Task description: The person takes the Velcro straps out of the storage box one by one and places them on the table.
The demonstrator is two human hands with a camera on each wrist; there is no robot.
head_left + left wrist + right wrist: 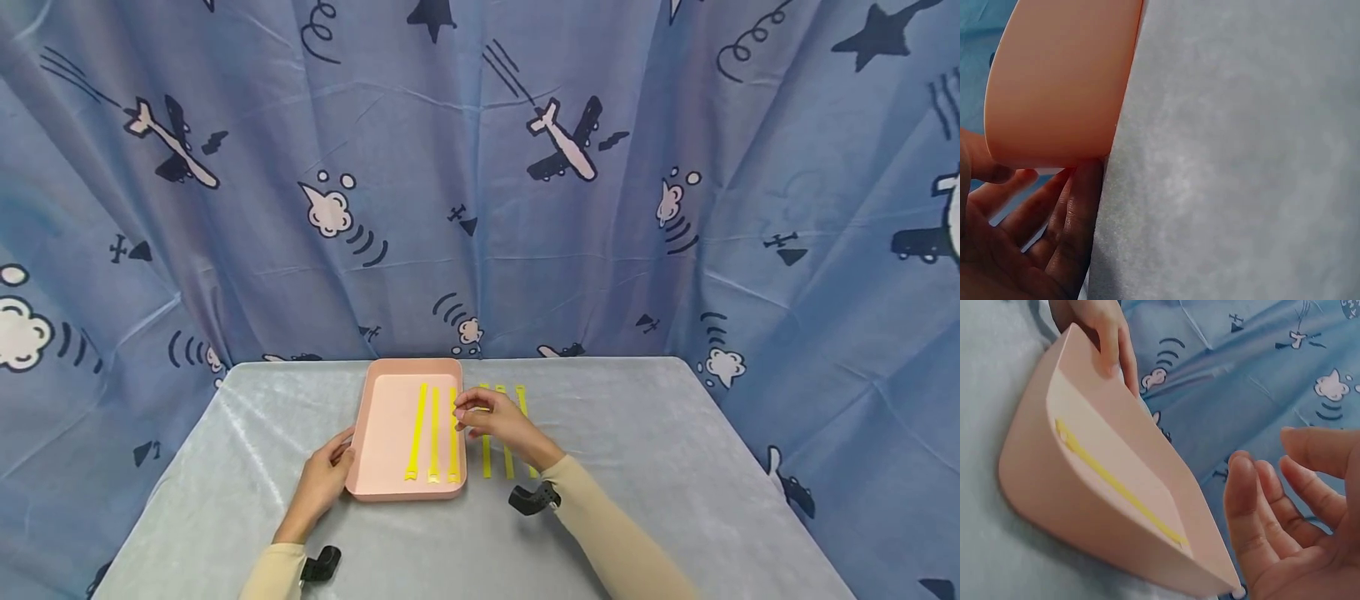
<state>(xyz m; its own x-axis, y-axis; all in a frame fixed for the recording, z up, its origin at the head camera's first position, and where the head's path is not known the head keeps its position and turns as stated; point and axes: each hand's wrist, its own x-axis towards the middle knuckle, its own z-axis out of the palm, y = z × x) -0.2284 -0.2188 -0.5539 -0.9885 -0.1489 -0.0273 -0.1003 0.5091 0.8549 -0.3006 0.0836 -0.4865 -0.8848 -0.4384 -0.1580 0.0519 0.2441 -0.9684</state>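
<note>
A pink rectangular tray (381,442) lies on the cloth-covered table with three thin yellow strips (417,429) lengthwise in its right half. My left hand (318,483) holds the tray's left side, thumb over the rim and fingers along the outer wall. Above the tray's right rim hovers my right hand (502,423), its fingers loosely bent and nothing between them in the right wrist view. Three more yellow strips (522,404) lie side by side on the table right of the tray, partly hidden by the right hand. One strip (1125,484) shows inside the tray from the right wrist.
The table (675,475) has a pale grey-blue plush cover. Behind and around it hangs a blue curtain (420,275) with airplane and cloud prints. Each wrist wears a black camera mount, such as the right one (534,498).
</note>
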